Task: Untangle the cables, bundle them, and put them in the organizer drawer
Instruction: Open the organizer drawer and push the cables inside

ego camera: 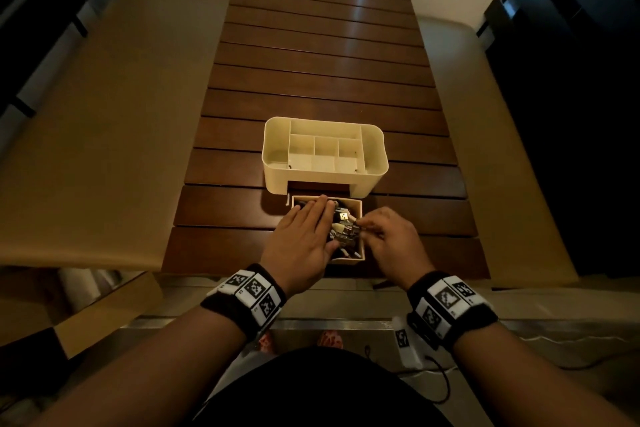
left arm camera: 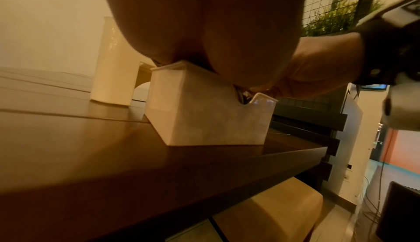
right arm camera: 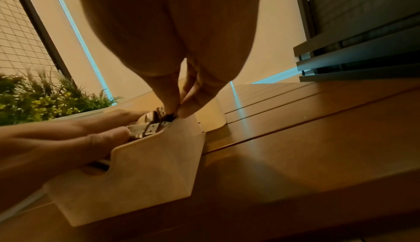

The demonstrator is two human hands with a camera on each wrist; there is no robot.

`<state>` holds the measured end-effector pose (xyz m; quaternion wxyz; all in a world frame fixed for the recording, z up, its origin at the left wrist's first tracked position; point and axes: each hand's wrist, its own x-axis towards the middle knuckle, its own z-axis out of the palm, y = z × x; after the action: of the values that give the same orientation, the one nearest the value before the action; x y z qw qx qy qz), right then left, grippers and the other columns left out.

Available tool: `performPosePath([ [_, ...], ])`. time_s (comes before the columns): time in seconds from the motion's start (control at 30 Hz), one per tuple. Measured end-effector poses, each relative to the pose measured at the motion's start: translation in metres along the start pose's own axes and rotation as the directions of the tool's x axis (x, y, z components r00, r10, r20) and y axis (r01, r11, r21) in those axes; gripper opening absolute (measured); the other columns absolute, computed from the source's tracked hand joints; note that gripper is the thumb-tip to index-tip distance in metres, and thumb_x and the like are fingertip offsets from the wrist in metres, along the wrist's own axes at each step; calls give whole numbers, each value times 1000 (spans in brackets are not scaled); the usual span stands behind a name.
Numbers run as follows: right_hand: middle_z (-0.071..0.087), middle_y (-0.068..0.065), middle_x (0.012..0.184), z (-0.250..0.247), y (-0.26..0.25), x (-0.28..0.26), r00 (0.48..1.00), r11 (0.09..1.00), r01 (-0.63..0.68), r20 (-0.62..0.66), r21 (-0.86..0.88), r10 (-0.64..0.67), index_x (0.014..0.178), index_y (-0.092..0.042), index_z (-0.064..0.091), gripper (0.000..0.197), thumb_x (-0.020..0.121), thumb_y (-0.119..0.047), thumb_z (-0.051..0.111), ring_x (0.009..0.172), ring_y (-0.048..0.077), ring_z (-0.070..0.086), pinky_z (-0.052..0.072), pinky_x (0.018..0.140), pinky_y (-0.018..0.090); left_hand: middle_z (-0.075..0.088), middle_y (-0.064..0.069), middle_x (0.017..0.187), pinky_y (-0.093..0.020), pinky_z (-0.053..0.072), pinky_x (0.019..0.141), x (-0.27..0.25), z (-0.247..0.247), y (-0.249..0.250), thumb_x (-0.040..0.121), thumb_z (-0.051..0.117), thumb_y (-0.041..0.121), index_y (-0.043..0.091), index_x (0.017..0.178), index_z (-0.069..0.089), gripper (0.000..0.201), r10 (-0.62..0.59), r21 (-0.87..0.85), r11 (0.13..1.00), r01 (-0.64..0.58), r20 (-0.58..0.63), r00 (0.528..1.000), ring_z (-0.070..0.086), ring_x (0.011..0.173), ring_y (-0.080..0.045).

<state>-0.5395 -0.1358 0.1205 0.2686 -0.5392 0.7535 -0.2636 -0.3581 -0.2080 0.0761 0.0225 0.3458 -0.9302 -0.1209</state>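
Observation:
A small cream drawer (ego camera: pixel 359 215) stands pulled out on the wooden table, just in front of the cream organizer (ego camera: pixel 375 158). It holds a heap of black and white cables (ego camera: pixel 343 229) with metal plugs. My left hand (ego camera: pixel 304 232) lies flat over the left half of the drawer, fingers straight, pressing the cables down. My right hand (ego camera: pixel 360 227) pinches a cable end at the drawer's right rim. In the right wrist view the thumb and fingertips (right arm camera: pixel 177 110) meet on a dark plug above the drawer (right arm camera: pixel 145 166). The left wrist view shows the drawer (left arm camera: pixel 204 118) under my palm.
The organizer's top tray has several empty compartments (ego camera: pixel 325 149). The slatted table (ego camera: pixel 322 55) stretches far ahead; its near edge (ego camera: pixel 242 274) is close behind the drawer. Beige benches (ego camera: pixel 104 121) flank both sides. A plant (right arm camera: pixel 45 98) stands left of the table.

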Motion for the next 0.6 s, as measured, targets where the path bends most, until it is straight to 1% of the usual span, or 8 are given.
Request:
performPosePath([
  [0.07, 59, -9, 97, 4, 0, 5, 998, 998, -61, -32, -27, 60, 98, -17, 73, 13, 89, -8, 69, 92, 6, 58, 47, 78, 12, 16, -10, 166, -36, 5, 121, 0, 1, 0, 105, 25, 48, 14, 159, 8, 66, -1, -8, 1000, 1, -17, 1000, 19, 151, -24],
  [0.1, 61, -8, 96, 4, 0, 7, 995, 996, -89, -40, -30, 88, 96, -17, 74, 11, 88, -10, 71, 93, 9, 60, 50, 81, 18, 16, -10, 166, -36, 6, 121, 0, 1, 0, 105, 26, 48, 14, 159, 7, 66, -1, -11, 1000, 0, -26, 1000, 20, 151, -24],
  [0.2, 64, -8, 95, 3, -2, 6, 995, 993, -104, -10, -63, 104, 97, -20, 76, 10, 88, -16, 72, 95, 12, 60, 53, 88, 31, 14, -9, 166, -37, 6, 121, 1, 1, -1, 105, 25, 48, 25, 159, 0, 64, 11, -35, 999, -13, -37, 999, 19, 151, -24],
  [0.33, 61, -6, 96, 1, -8, 3, 995, 989, -54, 77, -137, 65, 102, -19, 76, 13, 94, -21, 66, 90, 8, 57, 48, 77, 21, 11, -14, 166, -45, 11, 122, 2, 3, -4, 104, 19, 51, 46, 156, -6, 58, 47, -21, 999, -47, -6, 999, 19, 151, -30],
  [0.43, 58, -7, 98, -7, -9, 7, 971, 982, -141, 176, -123, 162, 98, -21, 74, 16, 98, -29, 60, 88, 5, 55, 39, 68, 16, 11, -15, 166, -47, 15, 122, 2, 3, -5, 103, 14, 52, 48, 156, 2, 54, 49, 0, 999, -49, 10, 999, 21, 150, -32],
  [0.5, 65, -6, 95, -12, -9, 12, 943, 970, -237, 230, -51, 242, 94, -21, 74, 16, 97, -30, 61, 87, 7, 60, 41, 65, 18, 12, -15, 166, -48, 17, 121, 3, 1, -4, 103, 14, 52, 46, 156, 8, 54, 44, 11, 999, -44, 9, 999, 23, 150, -32],
  [0.53, 68, -5, 93, -13, -10, 15, 929, 960, -278, 249, -24, 275, 91, -23, 75, 15, 96, -30, 63, 89, 10, 62, 45, 68, 21, 12, -15, 166, -48, 16, 121, 2, 1, -3, 103, 14, 52, 45, 156, 8, 54, 41, 15, 999, -41, 13, 999, 22, 150, -32],
  [0.6, 69, -6, 93, -9, -13, 21, 916, 951, -299, 256, -82, 310, 87, -27, 74, 12, 94, -31, 65, 101, 16, 60, 52, 85, 33, 10, -14, 166, -48, 15, 122, 2, 2, -2, 104, 16, 51, 43, 157, 8, 55, 31, 15, 999, -32, 18, 999, 21, 150, -31],
])
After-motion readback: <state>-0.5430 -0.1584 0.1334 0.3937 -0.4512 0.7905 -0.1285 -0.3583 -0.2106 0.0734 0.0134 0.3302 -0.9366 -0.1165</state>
